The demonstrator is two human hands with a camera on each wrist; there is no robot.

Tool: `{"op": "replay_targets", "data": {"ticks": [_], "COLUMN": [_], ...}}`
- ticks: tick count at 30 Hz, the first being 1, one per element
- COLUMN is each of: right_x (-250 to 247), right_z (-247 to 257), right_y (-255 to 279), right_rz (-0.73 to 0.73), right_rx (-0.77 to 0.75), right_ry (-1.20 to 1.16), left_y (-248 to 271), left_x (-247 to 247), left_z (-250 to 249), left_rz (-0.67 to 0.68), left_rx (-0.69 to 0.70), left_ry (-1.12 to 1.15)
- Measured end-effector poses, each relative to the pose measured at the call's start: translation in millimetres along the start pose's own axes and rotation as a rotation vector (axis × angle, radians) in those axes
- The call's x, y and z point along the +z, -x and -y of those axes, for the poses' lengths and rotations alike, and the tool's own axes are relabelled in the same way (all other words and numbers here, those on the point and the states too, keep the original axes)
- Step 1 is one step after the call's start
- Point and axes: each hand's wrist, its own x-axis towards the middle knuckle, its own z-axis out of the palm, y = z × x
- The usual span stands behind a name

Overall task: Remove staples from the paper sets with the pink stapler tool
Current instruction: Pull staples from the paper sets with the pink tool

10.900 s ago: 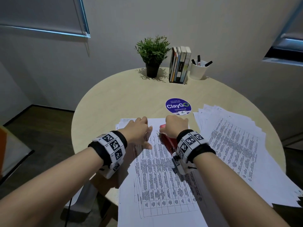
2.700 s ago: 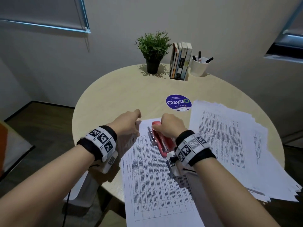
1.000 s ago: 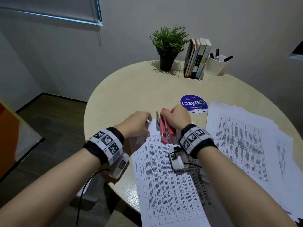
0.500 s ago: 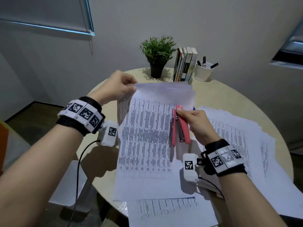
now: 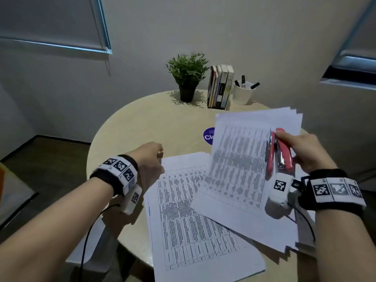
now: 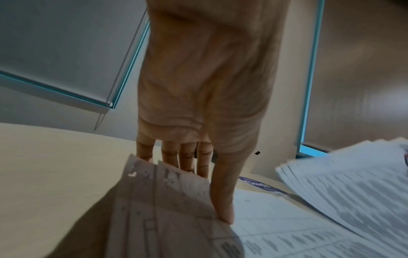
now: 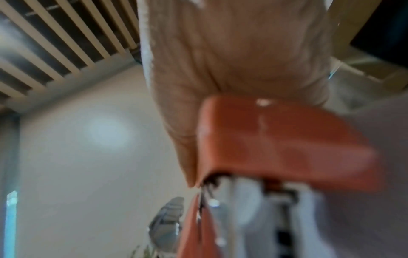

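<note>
A loose sheet (image 5: 242,159) is held aloft w/ the pink stapler (image 5: 281,153), both gripped in the right hand (image 5: 305,151). The left hand (image 5: 150,161) pinches the next set's (image 5: 189,216) corner (table-flat); it should be kept pinned.

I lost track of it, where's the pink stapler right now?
In the head view, on the right: the right hand holds the pink stapler against a raised paper set.

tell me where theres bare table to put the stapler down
Bare wood lies left of the sheets on the table, between the left hand and the potted plant. The right side is crowded with the paper stack.
</note>
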Motion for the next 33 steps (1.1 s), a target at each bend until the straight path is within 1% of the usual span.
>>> {"op": "replay_targets", "data": {"ticks": [5, 8, 12, 15, 17, 18, 20, 23, 26, 29, 31, 33], "right_x": [-27, -30, -21, -6, 10, 20, 42, 80, 121, 154, 168, 177], "right_z": [-34, -43, -49, -55, -53, -49, -40, -31, -26, -25, -24, -22], "right_y": [-5, -9, -16, -24, -24, -20, -12, 1, 15, 26, 31, 34], "right_rz": [-0.120, -0.177, -0.229, -0.297, -0.297, -0.270, -0.168, 0.010, 0.157, 0.314, 0.351, 0.378], "right_rx": [0.098, 0.129, 0.112, 0.098, 0.053, 0.031, 0.010, -0.041, -0.122, -0.155, -0.200, -0.235], "right_ry": [0.301, 0.428, 0.521, 0.539, 0.529, 0.523, 0.480, 0.518, 0.681, 0.867, 1.015, 1.099], "left_y": [-3, -8, -12, -12, -9, -7, -3, 6, 12, 13, 12, 12], "left_x": [8, 8, 10, 15, 19, 21, 25, 28, 33, 35, 35, 35], "left_z": [-15, -28, -44, -53, -57, -59, -60, -57, -47, -42, -42, -41], "left_rz": [-0.025, -0.090, -0.116, -0.100, -0.088, -0.091, -0.098, -0.044, 0.048, 0.074, 0.070, 0.071], "left_rx": [0.047, 0.108, 0.142, 0.144, 0.151, 0.161, 0.187, 0.219, 0.270, 0.288, 0.293, 0.290], "left_ry": [0.011, 0.136, 0.286, 0.282, 0.212, 0.146, 0.003, -0.182, -0.248, -0.292, -0.296, -0.291]}}
